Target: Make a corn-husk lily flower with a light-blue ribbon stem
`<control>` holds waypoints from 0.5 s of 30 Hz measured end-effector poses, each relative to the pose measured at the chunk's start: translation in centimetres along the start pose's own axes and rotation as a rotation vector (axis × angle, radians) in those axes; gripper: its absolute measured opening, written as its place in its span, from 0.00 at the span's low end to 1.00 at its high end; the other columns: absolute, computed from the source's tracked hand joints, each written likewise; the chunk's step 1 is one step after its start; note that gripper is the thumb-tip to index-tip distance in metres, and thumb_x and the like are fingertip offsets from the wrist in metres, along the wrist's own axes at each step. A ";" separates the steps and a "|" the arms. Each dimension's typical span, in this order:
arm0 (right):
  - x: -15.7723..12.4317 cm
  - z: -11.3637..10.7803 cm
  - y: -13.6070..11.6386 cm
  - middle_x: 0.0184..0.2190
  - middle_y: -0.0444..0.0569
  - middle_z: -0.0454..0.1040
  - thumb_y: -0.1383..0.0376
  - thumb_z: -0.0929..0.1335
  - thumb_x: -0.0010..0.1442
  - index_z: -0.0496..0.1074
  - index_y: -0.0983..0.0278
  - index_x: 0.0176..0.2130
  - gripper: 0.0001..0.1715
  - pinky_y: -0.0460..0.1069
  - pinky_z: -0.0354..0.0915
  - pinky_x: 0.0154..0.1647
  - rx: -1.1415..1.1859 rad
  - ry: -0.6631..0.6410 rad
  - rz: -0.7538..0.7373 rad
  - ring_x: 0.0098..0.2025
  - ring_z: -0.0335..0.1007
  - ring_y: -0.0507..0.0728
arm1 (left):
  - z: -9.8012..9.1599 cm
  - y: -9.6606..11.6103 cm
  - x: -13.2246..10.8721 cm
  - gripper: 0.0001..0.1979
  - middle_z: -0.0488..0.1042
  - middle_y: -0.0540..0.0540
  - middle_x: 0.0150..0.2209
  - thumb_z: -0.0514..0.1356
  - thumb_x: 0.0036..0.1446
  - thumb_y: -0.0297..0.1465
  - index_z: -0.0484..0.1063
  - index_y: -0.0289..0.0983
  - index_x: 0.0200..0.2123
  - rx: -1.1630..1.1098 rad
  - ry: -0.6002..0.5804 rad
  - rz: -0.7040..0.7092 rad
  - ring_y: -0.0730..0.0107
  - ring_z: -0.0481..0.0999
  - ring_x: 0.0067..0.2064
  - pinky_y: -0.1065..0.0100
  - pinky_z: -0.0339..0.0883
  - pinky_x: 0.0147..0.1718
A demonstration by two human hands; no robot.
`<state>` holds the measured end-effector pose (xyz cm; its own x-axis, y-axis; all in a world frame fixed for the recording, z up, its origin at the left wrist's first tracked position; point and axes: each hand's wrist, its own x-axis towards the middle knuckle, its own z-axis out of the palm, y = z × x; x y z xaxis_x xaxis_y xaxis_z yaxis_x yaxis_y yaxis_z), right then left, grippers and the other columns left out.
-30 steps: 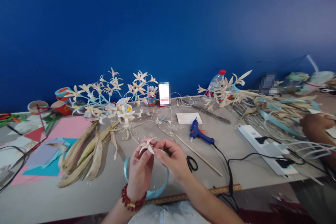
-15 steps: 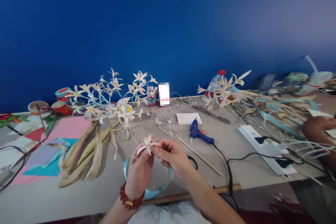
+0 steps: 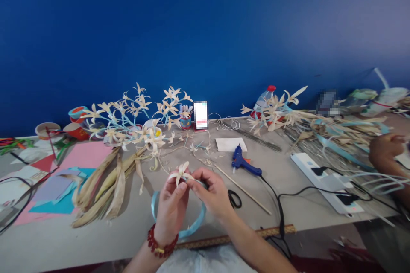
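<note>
My left hand, with a red bead bracelet at the wrist, pinches a small cream husk flower by its base, petals up. My right hand is closed beside it, fingertips pressed to the flower's base and to a light blue ribbon. The ribbon loops down under both hands onto the grey table. Black scissors lie just right of my right hand.
Dried husks and coloured paper lie at the left, finished flower branches behind. A blue glue gun, a thin stick, a power strip and cables sit to the right. Another person's hand works at the far right.
Both hands shifted slightly while turning the flower; its petals now point more upright. The other person's hand at the right rose a little.
</note>
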<state>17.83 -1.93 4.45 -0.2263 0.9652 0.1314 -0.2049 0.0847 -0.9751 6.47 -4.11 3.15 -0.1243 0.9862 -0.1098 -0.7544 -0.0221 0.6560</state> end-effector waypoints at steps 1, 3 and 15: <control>-0.1 0.0 0.0 0.21 0.40 0.64 0.57 0.71 0.56 0.68 0.64 0.27 0.14 0.45 0.54 0.25 -0.053 0.003 -0.040 0.24 0.56 0.49 | 0.0 0.0 -0.1 0.13 0.78 0.48 0.38 0.72 0.43 0.28 0.79 0.40 0.35 0.011 0.025 0.005 0.73 0.76 0.40 0.74 0.69 0.43; -0.1 -0.1 0.0 0.24 0.42 0.67 0.59 0.70 0.57 0.69 0.64 0.28 0.12 0.45 0.56 0.29 -0.116 0.000 -0.091 0.27 0.59 0.51 | 0.1 0.1 -0.1 0.12 0.78 0.49 0.37 0.73 0.42 0.28 0.79 0.40 0.33 0.043 0.059 0.020 0.74 0.76 0.39 0.75 0.69 0.42; 0.8 -0.7 -0.8 0.15 0.35 0.59 0.50 0.75 0.48 0.69 0.64 0.28 0.22 0.42 0.43 0.15 0.181 -0.113 0.286 0.15 0.47 0.45 | -0.4 0.4 0.6 0.08 0.77 0.47 0.34 0.71 0.44 0.30 0.80 0.37 0.31 0.088 0.006 0.088 0.70 0.75 0.40 0.73 0.69 0.41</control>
<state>18.45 -1.06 5.24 -0.4005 0.9093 -0.1133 -0.2816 -0.2398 -0.9291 5.86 -3.64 3.05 -0.1914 0.9800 -0.0537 -0.6808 -0.0932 0.7266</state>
